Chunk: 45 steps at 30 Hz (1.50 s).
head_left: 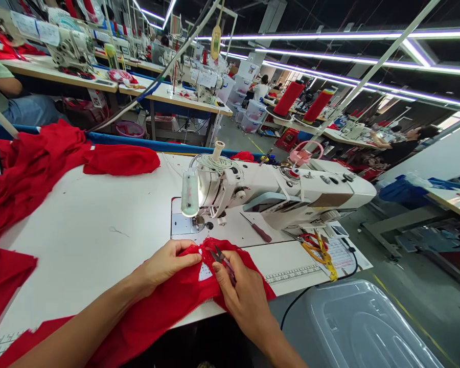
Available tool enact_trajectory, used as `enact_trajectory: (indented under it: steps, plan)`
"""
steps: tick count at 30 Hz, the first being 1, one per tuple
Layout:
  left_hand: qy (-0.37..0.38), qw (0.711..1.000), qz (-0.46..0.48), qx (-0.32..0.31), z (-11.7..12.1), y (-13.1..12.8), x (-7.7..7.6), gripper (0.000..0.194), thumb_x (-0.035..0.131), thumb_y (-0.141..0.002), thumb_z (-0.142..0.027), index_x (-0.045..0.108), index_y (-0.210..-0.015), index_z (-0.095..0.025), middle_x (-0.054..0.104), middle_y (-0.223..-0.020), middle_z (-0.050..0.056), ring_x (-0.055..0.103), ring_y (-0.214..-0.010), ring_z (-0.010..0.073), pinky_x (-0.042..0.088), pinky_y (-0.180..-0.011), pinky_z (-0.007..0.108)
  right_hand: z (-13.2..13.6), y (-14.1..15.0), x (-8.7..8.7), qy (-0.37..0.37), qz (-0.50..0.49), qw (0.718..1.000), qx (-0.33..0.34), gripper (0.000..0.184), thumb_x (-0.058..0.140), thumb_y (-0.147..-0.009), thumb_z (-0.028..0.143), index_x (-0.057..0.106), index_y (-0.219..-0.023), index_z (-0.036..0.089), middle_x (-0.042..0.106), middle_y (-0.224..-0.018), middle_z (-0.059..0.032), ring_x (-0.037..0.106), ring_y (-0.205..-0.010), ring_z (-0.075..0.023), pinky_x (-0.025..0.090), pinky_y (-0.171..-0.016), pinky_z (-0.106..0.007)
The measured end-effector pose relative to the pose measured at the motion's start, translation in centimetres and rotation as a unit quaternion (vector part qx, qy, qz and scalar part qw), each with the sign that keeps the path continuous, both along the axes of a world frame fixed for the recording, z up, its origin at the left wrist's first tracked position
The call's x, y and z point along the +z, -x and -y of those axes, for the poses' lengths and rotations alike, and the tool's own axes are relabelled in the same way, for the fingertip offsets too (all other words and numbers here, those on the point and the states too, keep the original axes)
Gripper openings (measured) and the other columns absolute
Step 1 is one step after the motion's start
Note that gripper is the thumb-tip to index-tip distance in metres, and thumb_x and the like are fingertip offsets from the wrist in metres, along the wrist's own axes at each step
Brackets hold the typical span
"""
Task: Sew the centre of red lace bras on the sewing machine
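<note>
Red fabric (164, 312) lies along the front of the sewing table, with a small white patch (205, 271) showing between my hands. My left hand (170, 263) pinches the fabric's upper edge between thumb and fingers. In my right hand (241, 289) is a pair of dark thread snips (225, 262), its pointed blades directed up and left over the fabric near the white patch. Just beyond the cloth stands a white sewing machine (291, 189), its needle area (199, 222) a short way behind my fingers.
Red cloth is heaped at the left (42, 163). A dark-handled awl (261, 232), orange-handled scissors (310, 249) and a yellow tape measure (328, 263) lie right of the machine base. A grey plastic bin lid (368, 322) is at lower right. Other people sit at machines farther off.
</note>
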State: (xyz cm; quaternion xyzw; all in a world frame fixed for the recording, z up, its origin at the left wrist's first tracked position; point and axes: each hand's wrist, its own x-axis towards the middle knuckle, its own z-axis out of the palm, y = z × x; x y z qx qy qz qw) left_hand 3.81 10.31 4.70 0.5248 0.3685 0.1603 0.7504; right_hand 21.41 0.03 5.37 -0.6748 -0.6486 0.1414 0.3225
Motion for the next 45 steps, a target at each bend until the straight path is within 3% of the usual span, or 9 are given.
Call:
enact_trajectory:
  steps: [4, 8, 10, 17, 22, 27, 36, 40, 45]
  plan:
    - [-0.031, 0.999, 0.025, -0.009, 0.1, 0.1, 0.2, 0.037, 0.072, -0.080, -0.051, 0.056, -0.076, -0.018, 0.047, -0.070, -0.005, 0.039, -0.062, 0.0103, 0.030, -0.056, 0.023, -2.0, -0.4, 0.3, 0.070, -0.282, 0.956, 0.029, 0.032, 0.059, -0.094, 0.049, 0.063, -0.112, 0.022, 0.070, -0.098, -0.0034, 0.063, -0.081, -0.0175, 0.049, -0.070, -0.026]
    - [-0.038, 0.999, 0.029, -0.012, 0.3, 0.1, 0.5, 0.038, 0.071, -0.081, -0.051, 0.054, -0.076, -0.018, 0.045, -0.070, -0.005, 0.037, -0.062, 0.0101, 0.030, -0.057, 0.023, -2.9, 0.0, 0.0, 0.136, -0.409, 0.900, 0.069, 0.037, 0.061, -0.091, 0.055, 0.058, -0.078, 0.020, 0.056, -0.072, 0.0023, 0.050, -0.063, -0.0124, 0.042, -0.057, -0.023]
    - [-0.029, 0.999, 0.030, -0.015, 0.3, 0.0, 0.5, 0.039, 0.072, -0.080, -0.051, 0.052, -0.076, -0.018, 0.043, -0.069, -0.006, 0.035, -0.061, 0.0094, 0.027, -0.055, 0.023, -3.0, 0.1, -0.3, 0.129, -0.414, 0.900, 0.053, 0.040, 0.062, -0.090, 0.055, 0.052, -0.072, 0.020, 0.047, -0.065, 0.0048, 0.042, -0.058, -0.0107, 0.036, -0.052, -0.022]
    - [0.038, 0.997, 0.060, -0.003, 0.3, -0.1, 0.4, 0.039, 0.079, -0.074, -0.048, 0.053, -0.072, -0.019, 0.047, -0.067, -0.006, 0.039, -0.059, 0.0092, 0.030, -0.055, 0.022, -3.3, -0.3, -1.1, 0.011, -0.206, 0.978, -0.016, 0.032, 0.051, -0.096, 0.045, 0.050, -0.074, 0.022, 0.048, -0.066, 0.0046, 0.042, -0.063, -0.0132, 0.035, -0.059, -0.025]
    - [-0.001, 0.994, 0.103, 0.030, 0.3, -0.1, 0.4, 0.026, 0.078, -0.076, -0.042, 0.069, -0.077, -0.018, 0.062, -0.117, 0.005, 0.058, -0.097, 0.0185, 0.046, -0.086, 0.025, -3.7, 1.1, -1.9, 0.046, -0.304, 0.952, -0.004, 0.034, 0.053, -0.095, 0.049, 0.054, -0.077, 0.021, 0.051, -0.070, 0.0032, 0.044, -0.065, -0.0132, 0.038, -0.060, -0.024]
    - [0.053, 0.988, 0.136, 0.046, 0.5, -0.4, 0.0, 0.038, 0.078, -0.076, -0.046, 0.071, -0.102, -0.019, 0.070, -0.099, 0.006, 0.064, -0.093, 0.0224, 0.049, -0.091, 0.033, -3.9, 1.7, -2.4, 0.067, -0.401, 0.914, 0.013, 0.036, 0.058, -0.091, 0.054, 0.052, -0.076, 0.021, 0.053, -0.070, 0.0027, 0.047, -0.065, -0.0135, 0.040, -0.057, -0.023]
    - [-0.018, 0.994, 0.093, 0.059, 0.6, -0.6, 0.3, 0.028, 0.072, -0.082, -0.045, 0.071, -0.092, -0.019, 0.063, -0.089, 0.002, 0.055, -0.079, 0.0161, 0.045, -0.073, 0.025, -0.4, -1.0, 0.3, -0.041, -0.032, 0.998, 0.023, 0.023, 0.047, -0.102, 0.039, 0.062, -0.102, 0.021, 0.069, -0.077, 0.0002, 0.062, -0.063, -0.0145, 0.041, -0.057, -0.024]
    - [-0.059, 0.993, 0.083, 0.054, 0.6, -0.6, 0.4, 0.025, 0.069, -0.085, -0.044, 0.070, -0.086, -0.018, 0.062, -0.096, 0.003, 0.054, -0.084, 0.0169, 0.044, -0.079, 0.026, 0.4, -0.3, 0.5, -0.163, 0.164, 0.972, 0.033, 0.022, 0.046, -0.104, 0.031, 0.064, -0.109, 0.019, 0.075, -0.083, -0.0037, 0.069, -0.067, -0.0158, 0.043, -0.060, -0.026]
    - [-0.118, 0.990, 0.061, 0.049, 0.6, -0.8, 0.6, 0.023, 0.067, -0.086, -0.042, 0.069, -0.085, -0.019, 0.063, -0.099, 0.003, 0.055, -0.094, 0.0200, 0.043, -0.088, 0.027, 0.2, 0.1, 0.7, -0.189, 0.257, 0.947, 0.032, 0.022, 0.047, -0.104, 0.025, 0.066, -0.109, 0.014, 0.072, -0.076, -0.0056, 0.067, -0.062, -0.0164, 0.043, -0.058, -0.028]
